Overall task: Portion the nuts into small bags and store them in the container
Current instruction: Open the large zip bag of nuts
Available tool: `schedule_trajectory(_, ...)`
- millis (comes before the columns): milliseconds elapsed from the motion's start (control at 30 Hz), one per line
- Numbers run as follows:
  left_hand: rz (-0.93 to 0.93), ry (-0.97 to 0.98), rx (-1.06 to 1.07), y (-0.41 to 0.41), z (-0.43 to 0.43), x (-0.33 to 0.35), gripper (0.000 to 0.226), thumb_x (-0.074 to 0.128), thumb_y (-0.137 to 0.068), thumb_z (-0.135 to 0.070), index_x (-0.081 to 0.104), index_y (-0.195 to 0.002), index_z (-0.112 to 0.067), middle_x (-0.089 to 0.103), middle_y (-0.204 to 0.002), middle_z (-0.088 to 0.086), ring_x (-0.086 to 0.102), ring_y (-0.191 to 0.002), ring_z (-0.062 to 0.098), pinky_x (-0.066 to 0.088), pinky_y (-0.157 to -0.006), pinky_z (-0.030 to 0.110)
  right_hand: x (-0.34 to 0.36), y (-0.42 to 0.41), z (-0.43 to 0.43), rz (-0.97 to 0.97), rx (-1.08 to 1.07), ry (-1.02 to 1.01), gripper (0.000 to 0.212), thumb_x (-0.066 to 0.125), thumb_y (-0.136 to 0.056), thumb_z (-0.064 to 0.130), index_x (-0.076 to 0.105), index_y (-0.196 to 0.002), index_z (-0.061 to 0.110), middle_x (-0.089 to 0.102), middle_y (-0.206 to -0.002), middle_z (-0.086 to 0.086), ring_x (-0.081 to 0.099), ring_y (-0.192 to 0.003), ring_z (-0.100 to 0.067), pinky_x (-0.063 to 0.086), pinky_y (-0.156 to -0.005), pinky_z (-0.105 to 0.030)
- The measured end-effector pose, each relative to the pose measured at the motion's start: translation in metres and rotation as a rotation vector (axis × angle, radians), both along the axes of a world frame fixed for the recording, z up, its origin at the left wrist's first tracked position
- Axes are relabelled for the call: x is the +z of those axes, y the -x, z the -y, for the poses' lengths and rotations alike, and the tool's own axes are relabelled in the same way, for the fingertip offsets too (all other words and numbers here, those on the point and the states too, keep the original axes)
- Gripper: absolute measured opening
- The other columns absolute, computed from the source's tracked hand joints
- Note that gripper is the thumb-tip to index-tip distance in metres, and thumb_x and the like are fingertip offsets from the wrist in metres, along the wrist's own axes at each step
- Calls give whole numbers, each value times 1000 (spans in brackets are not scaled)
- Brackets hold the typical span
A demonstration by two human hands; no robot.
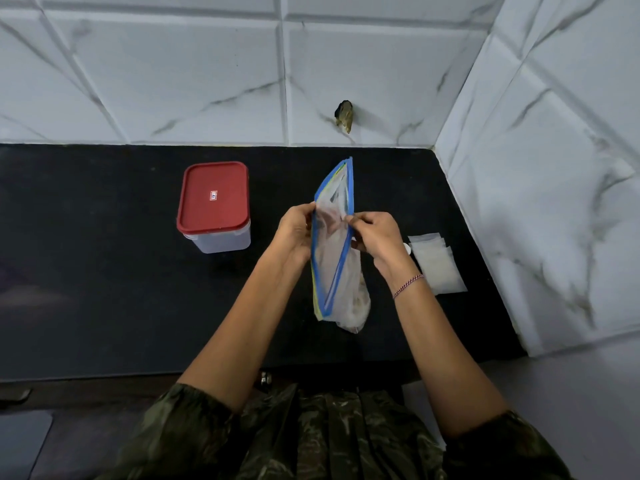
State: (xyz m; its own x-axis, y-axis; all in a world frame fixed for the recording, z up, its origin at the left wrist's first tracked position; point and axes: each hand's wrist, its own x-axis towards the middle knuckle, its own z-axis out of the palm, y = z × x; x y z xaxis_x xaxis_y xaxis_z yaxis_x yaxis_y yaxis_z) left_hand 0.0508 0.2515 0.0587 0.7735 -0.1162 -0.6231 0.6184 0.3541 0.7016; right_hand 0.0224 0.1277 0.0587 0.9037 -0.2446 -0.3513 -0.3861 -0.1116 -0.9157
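A clear zip bag (333,268) with a blue and yellow seal strip is held above the black counter (104,271), its mouth pulled apart. My left hand (294,230) pinches the left lip of the mouth. My right hand (375,237) pinches the right lip. Pale nuts show dimly through the bag's lower end. A clear container with a shut red lid (214,197) stands on the counter to the left of my hands. A stack of small clear bags (438,265) lies flat on the counter to the right.
White marble-look tiled walls (311,81) close off the back and the right side of the counter. A small dark fitting (344,116) sticks out of the back wall. The counter's front edge runs just ahead of my body.
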Motion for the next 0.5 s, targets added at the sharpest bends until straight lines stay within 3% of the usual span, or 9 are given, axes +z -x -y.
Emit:
schedule_trajectory(100,-43,101,76,-8,-7,-8,29,39,-101,-21,62,-104,-5,67,-80,10,65,-67,20,52,-42,25,-5,-5,7,-22,-126,-277,20,45,-98,10,60,-85,11,63,-88,-8,63,-81,-17,55,-75,-34)
schedule_trajectory(200,-67,140,136,-15,-11,-15,31,36,-102,-22,57,-87,-5,59,-55,7,58,-45,15,45,-39,21,-9,-9,12,-29,-282,-652,24,36,-99,2,55,-85,5,57,-73,-5,59,-61,-13,53,-57,-28)
schedule_trajectory(267,-89,100,154,-20,-13,-20,30,40,-102,-23,57,-86,-4,63,-63,8,61,-52,16,51,-47,27,-12,-12,16,-73,-385,-865,29,30,-99,-2,52,-80,3,54,-57,-5,53,-39,-8,47,-41,-20)
schedule_trajectory(367,-95,30,154,-30,-23,-32,26,44,-100,-26,60,-98,-6,64,-104,16,62,-83,26,53,-75,40,-22,-16,25,-138,-396,-984,32,28,-97,1,47,-72,7,41,-36,0,35,-25,-7,31,-30,-15)
schedule_trajectory(500,-119,-35,117,-36,-37,-36,29,45,-101,-25,60,-86,-4,63,-83,11,61,-76,26,51,-67,38,-42,-18,40,-200,-386,-1081,24,31,-100,11,45,-80,12,46,-44,-5,26,-25,-5,22,-26,-12)
